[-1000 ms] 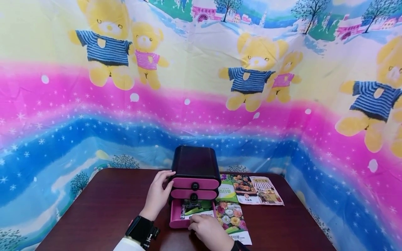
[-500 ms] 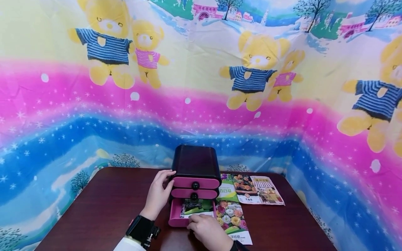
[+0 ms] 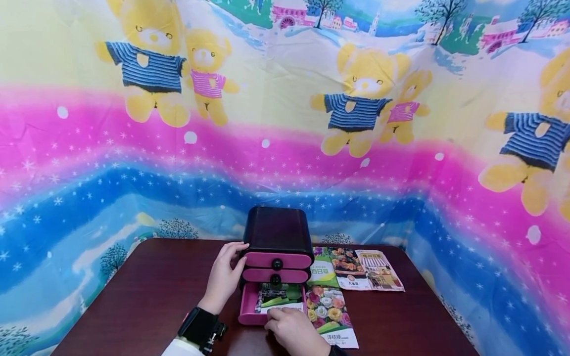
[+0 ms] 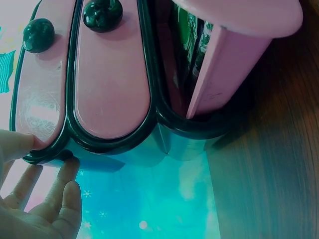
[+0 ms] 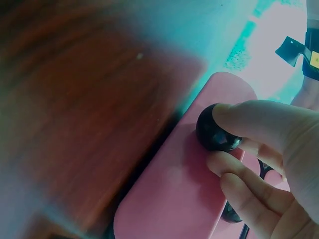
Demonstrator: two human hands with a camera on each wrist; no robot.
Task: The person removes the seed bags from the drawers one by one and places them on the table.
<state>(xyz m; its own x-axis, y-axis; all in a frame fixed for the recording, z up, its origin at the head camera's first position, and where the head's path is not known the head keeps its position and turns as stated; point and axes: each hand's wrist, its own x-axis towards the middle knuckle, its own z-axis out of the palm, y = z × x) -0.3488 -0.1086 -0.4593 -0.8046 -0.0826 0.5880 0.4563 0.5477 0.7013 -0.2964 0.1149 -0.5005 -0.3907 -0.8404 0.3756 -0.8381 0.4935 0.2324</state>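
Note:
A small black cabinet (image 3: pixel 278 230) with three pink drawers stands on the table. My left hand (image 3: pixel 227 272) holds its upper left corner; in the left wrist view the thumb lies on the top drawer's front (image 4: pixel 42 99) and the fingertips touch the black side. The bottom drawer (image 3: pixel 250 301) is pulled out, with a flower seed packet (image 3: pixel 280 296) lying inside. My right hand (image 3: pixel 294 329) is at this drawer's front; the right wrist view shows thumb and fingers pinching its round black knob (image 5: pixel 209 132). The upper two drawers are closed.
Several seed packets lie right of the cabinet: one with mixed flowers (image 3: pixel 329 311) in front, a green one (image 3: pixel 324 269), an orange-flowered one (image 3: pixel 349 267) and a striped-awning one (image 3: pixel 380 269) behind. A printed bear curtain (image 3: pixel 285 168) hangs round the brown table (image 3: pixel 147 291).
The bottom drawer, with the right hand at its knob, shifts slightly in and then slightly out again. The left hand stays on the cabinet's corner.

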